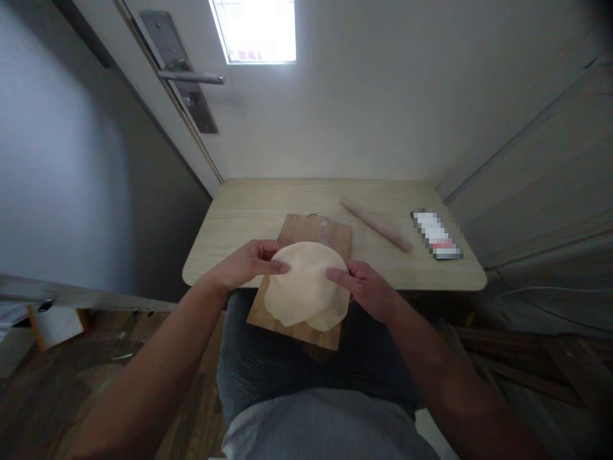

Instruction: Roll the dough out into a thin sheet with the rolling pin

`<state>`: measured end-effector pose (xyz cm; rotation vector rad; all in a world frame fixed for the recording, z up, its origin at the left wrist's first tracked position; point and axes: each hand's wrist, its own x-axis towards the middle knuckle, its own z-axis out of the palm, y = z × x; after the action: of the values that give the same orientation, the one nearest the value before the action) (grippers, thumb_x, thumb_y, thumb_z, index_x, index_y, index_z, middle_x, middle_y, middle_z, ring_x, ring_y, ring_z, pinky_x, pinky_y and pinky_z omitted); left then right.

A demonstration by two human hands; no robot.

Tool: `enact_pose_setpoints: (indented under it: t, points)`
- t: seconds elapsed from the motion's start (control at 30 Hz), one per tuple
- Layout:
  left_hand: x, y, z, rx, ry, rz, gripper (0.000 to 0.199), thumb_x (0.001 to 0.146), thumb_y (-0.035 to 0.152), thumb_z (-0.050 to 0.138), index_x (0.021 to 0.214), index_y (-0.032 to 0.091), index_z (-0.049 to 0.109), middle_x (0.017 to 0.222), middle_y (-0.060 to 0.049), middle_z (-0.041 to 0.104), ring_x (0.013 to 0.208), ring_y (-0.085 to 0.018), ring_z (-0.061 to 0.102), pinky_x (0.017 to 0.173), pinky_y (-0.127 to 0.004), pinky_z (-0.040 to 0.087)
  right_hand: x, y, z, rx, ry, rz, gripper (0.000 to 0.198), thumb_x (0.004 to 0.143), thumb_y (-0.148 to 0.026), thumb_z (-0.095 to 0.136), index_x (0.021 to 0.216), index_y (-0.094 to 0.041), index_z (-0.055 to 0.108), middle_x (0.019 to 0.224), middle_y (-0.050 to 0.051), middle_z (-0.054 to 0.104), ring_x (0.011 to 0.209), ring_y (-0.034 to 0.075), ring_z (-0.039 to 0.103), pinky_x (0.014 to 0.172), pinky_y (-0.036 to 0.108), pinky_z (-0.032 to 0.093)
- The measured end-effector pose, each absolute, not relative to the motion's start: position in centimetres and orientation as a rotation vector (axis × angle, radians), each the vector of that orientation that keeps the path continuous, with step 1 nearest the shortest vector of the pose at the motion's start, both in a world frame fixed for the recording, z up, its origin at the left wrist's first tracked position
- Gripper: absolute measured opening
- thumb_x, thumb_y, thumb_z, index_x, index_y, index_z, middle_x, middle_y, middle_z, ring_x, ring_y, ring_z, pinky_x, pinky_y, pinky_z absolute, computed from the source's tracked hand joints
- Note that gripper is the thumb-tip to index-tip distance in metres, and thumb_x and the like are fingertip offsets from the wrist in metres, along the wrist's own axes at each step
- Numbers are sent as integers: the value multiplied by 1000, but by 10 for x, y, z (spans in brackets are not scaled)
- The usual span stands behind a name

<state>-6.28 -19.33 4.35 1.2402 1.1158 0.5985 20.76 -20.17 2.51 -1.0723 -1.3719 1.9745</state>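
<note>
A thin, pale sheet of rolled dough (309,281) hangs between my two hands above a wooden cutting board (272,314). My left hand (258,260) pinches its left edge, thumb on top and fingers curled underneath. At the right edge, my right hand (361,281) grips the dough the same way. The lower rim is wavy, and a second layer or fold of dough shows beneath it at the lower right. Whether the dough touches the board there I cannot tell. The board juts past the table's front edge over my lap.
A light wood table (230,217) stands against a white door with a metal handle (191,77). On it, a wooden rolling pin (376,223) lies slanted right of the board, with a phone (437,234) farther right. The board has a metal ring (318,216) at its far end.
</note>
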Motion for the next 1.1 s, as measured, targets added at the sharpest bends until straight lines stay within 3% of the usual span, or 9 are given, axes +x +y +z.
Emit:
enact_pose_setpoints:
  t: [0.13, 0.27, 0.37, 0.63, 0.8, 0.87, 0.93, 1.0, 1.1]
  points:
    - [-58, -184, 47, 1295, 1241, 694, 29, 76, 42, 77, 95, 21, 75, 82, -4, 74, 66, -15, 65, 60, -26, 50, 204, -197, 18, -1153, -1369, 1929, 40, 86, -55, 67, 110, -23, 72, 96, 6, 77, 84, 22, 72, 76, 36, 59]
    - [-45, -153, 15, 1415, 1479, 735, 22, 76, 31, 73, 92, 16, 76, 76, -6, 72, 60, -15, 60, 54, -26, 44, 201, -170, -6, -1486, -1781, 1444, 30, 89, -47, 62, 92, -19, 74, 86, 7, 76, 79, 23, 69, 71, 35, 56]
    - [-38, -140, -12, 1528, 1635, 838, 21, 76, 27, 69, 92, 15, 76, 75, -6, 70, 62, -15, 58, 56, -26, 42, 201, -157, -20, -1541, -1869, 1261, 29, 91, -42, 57, 93, -20, 75, 90, 7, 76, 84, 24, 69, 72, 36, 55]
    - [-38, -123, -42, 1481, 1730, 1075, 20, 79, 31, 65, 88, 15, 72, 80, -7, 70, 69, -16, 59, 62, -26, 42, 197, -115, -27, -1629, -1814, 1189, 27, 90, -40, 62, 87, -18, 76, 85, 9, 76, 82, 24, 71, 75, 34, 55]
    - [-35, -91, -34, 1403, 1870, 1115, 18, 80, 25, 65, 93, 14, 72, 81, -6, 71, 72, -16, 62, 66, -26, 45, 190, -72, -12, -1611, -1858, 1096, 20, 89, -31, 66, 98, -17, 77, 98, 10, 77, 91, 25, 72, 84, 36, 55]
    - [-39, -93, -25, 1387, 1865, 1084, 28, 79, 27, 69, 104, 15, 71, 82, -5, 71, 71, -16, 62, 65, -26, 45, 195, -75, -9, -1554, -1898, 1115, 22, 86, -28, 69, 105, -18, 75, 103, 9, 77, 92, 23, 72, 85, 35, 55]
    - [-48, -108, -18, 1421, 1835, 988, 42, 77, 31, 75, 116, 17, 67, 80, -4, 71, 67, -15, 62, 64, -26, 45, 205, -91, -11, -1503, -1898, 1145, 37, 83, -30, 73, 119, -21, 70, 108, 9, 75, 92, 21, 71, 84, 34, 55]
    - [-56, -129, -13, 1410, 1819, 866, 48, 78, 34, 76, 122, 18, 64, 76, -3, 69, 61, -15, 60, 60, -26, 44, 216, -117, -17, -1557, -1840, 1139, 54, 80, -35, 76, 130, -21, 62, 100, 8, 75, 86, 20, 70, 79, 33, 53]
    - [-63, -159, -11, 1471, 1795, 726, 54, 76, 39, 77, 125, 20, 63, 70, 0, 65, 59, -15, 58, 58, -27, 42, 224, -152, -23, -1633, -1829, 1076, 63, 79, -34, 75, 137, -18, 56, 80, 1, 69, 76, 18, 65, 72, 30, 48]
